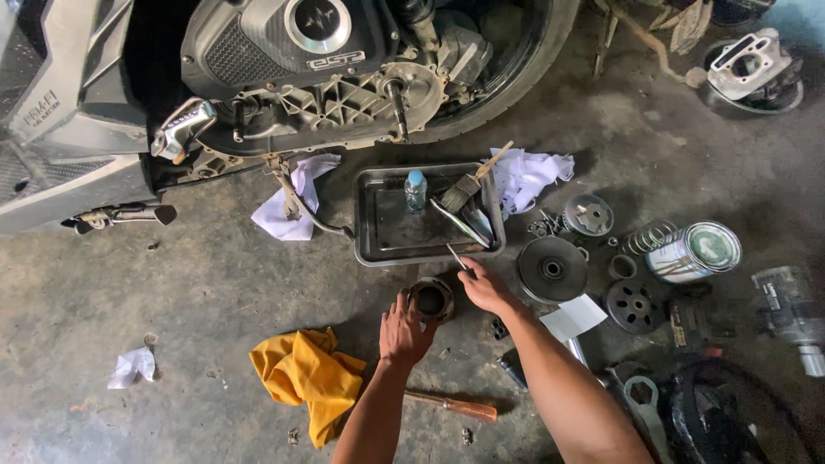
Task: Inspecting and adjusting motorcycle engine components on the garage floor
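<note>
Beside the metal tray (378, 232), at its right, a round tin can (694, 251) on its side with a green-and-white circular label on the lid; inside the tray, a small clear bottle (415, 191) with a blue cap, standing upright, plus a paintbrush (468, 185) leaning over the tray's right rim. Just below the tray's lower edge, on the concrete floor (129, 292), a dark ring-shaped metal part (430, 298), rusty at the rim and hollow in the middle. Left hand (406, 331) reaching up from below the tray, palm down, fingers curled against the ring's left side, steadying it. Right hand (486, 286) stretched in from lower right of the tray, closed around a thin metal tool (455, 255) whose tip points up toward the tray's lower rim. Right of the tray, a black round pulley disc (552, 268), a coil spring (649, 235) and a white rag (526, 176). Below and left of the tray, a crumpled yellow cloth (305, 374); below it, a wooden-handled screwdriver (454, 405). Above the tray, a scooter engine case (301, 69) with its cover off.
</note>
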